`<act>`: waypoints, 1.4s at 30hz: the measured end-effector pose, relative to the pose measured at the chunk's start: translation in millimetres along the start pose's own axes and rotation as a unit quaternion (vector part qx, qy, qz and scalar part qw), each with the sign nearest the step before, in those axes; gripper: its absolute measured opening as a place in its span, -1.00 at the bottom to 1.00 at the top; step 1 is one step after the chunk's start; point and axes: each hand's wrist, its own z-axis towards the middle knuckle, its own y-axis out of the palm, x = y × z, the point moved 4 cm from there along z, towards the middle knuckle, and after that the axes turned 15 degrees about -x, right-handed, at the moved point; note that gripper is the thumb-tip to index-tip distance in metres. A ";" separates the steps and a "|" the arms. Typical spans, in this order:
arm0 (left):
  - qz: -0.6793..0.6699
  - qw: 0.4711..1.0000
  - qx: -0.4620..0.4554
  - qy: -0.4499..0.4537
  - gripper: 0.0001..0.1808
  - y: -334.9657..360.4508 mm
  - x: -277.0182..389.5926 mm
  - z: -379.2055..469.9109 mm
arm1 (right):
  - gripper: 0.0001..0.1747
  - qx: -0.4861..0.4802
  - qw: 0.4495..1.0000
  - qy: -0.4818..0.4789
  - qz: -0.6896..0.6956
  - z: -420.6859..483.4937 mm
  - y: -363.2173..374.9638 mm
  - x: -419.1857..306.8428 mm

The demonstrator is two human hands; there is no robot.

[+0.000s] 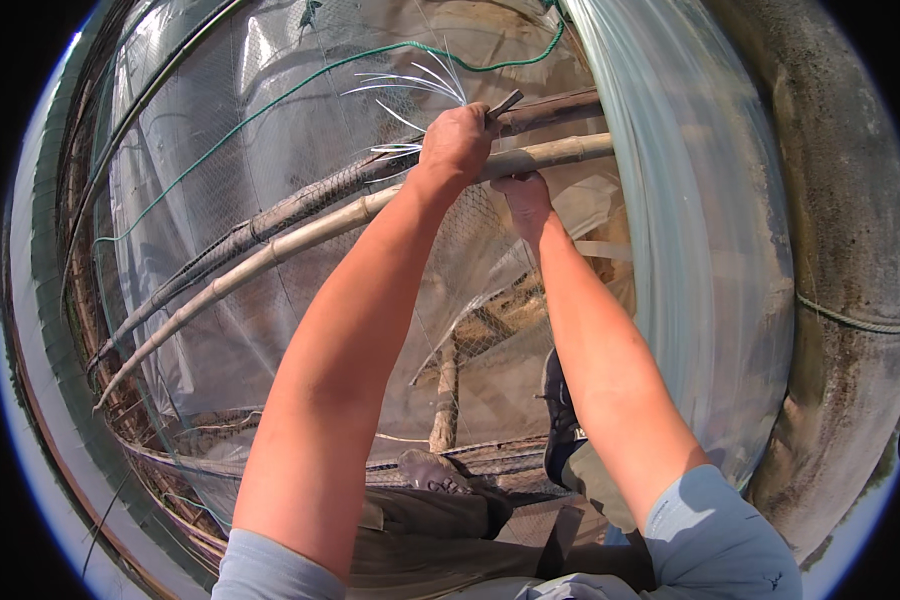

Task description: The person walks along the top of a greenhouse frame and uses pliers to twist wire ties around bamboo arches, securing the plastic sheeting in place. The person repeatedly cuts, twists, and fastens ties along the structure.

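My left hand [457, 142] is closed over the upper side of a bamboo pole [307, 238], near a darker pole [270, 217] behind it. From its right side sticks the end of a short dark tool [505, 103], whose kind I cannot make out. Thin white wires or plastic strips [427, 81] fan out to the left of this fist. Just below the bamboo, my right hand [525, 201] is curled against its underside. Its fingertips are partly hidden, so what they hold does not show.
Netting and clear plastic sheeting [195, 300] spread beneath the poles. A green rope [262, 112] crosses it. Bunched plastic film [667, 225] hangs at the right beside a stained, rounded surface [840, 187]. My shoes [561, 420] rest among poles below; a wooden post [445, 397] stands near them.
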 end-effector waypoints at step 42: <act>0.179 0.983 0.029 0.039 -0.47 10.7 -47.2 -81.6 | -0.78 -0.089 0.931 -0.070 -0.346 25.9 47.7 -105.6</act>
